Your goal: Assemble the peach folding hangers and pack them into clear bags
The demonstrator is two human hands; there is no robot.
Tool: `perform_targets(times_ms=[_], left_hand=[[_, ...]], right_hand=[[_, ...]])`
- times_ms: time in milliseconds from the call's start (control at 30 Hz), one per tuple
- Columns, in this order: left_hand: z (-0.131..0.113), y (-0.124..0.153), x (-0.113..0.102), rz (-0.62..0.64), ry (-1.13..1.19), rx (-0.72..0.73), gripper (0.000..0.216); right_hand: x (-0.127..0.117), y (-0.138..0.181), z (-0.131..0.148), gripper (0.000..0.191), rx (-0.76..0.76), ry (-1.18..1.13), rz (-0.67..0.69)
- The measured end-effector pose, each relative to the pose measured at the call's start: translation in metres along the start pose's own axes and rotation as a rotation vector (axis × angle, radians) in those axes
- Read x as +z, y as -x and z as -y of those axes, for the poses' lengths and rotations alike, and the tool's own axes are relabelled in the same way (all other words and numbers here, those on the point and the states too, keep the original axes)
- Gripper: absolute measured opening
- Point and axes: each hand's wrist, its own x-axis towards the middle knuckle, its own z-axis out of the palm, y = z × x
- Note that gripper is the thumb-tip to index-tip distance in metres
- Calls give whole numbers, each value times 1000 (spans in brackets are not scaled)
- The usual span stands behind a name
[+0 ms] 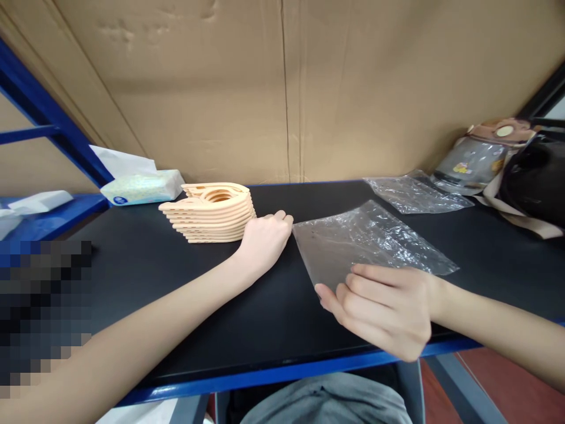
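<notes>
A clear plastic bag point(353, 235) is stretched flat above the black table between my hands. My right hand point(384, 303) pinches its near edge, thumb below and the other fingers curled over the film. At the bag's far left corner is my left hand point(268, 238), its fingers closed on that corner; the fingertips are partly hidden. Just left of this hand, close to its wrist, stands a neat stack of peach-coloured flat plastic pieces point(212, 215) with rounded ends and a round opening.
Another clear bag point(415, 191) lies at the back right, by a grey transparent bottle point(470, 162) and a dark bag with a strap point(536, 182). A tissue pack point(145, 187) sits at the back left. Cardboard point(282, 88) walls the rear of the black table point(212, 330).
</notes>
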Motion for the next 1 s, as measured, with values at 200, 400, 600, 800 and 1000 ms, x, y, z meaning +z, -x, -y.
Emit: perform_targets(times_ms=[200, 400, 600, 800, 1000], left_hand=[[0, -2, -2, 14, -36, 35, 25], [-3, -2, -8, 47, -60, 60, 24], [-1, -4, -4, 67, -49, 24, 26], [0, -1, -8, 70, -15, -38, 42], [-12, 8, -16, 72, 139, 75, 36]], right_hand=[[7, -1, 5, 21, -75, -23, -123], [7, -6, 10, 26, -86, -74, -113], [3, -13, 11, 23, 17, -144, 91], [13, -8, 9, 29, 326, -433, 358], [15, 0, -14, 31, 832, -975, 353]])
